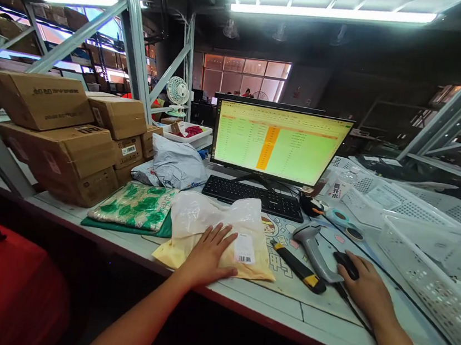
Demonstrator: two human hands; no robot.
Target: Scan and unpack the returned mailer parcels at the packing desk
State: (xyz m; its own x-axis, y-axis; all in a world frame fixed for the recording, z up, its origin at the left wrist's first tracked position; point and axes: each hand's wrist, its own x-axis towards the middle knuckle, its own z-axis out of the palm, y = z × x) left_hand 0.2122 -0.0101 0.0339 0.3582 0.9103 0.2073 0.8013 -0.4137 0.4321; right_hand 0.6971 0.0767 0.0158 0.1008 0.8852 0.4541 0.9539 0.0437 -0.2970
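Note:
My left hand (212, 254) lies flat with spread fingers on a clear plastic bag (192, 212), which has yellow contents and a white barcode label (245, 248). On the right, my right hand (367, 287) is curled over a black computer mouse (346, 263). Between my hands are a black and yellow utility knife (298, 266) and a grey barcode scanner (315, 253), both on a printed desk mat (286, 230). Behind the bag is a black keyboard (253, 196), below a monitor (276, 144) that shows a spreadsheet.
Cardboard boxes (60, 157) are stacked at the left. Beside them are a green-patterned package (136, 206) and a grey plastic mailer (172, 165). White perforated baskets (430, 258) crowd the right side. A red bag (2, 284) is below the table edge, and tape rolls (338, 217) lie near the monitor.

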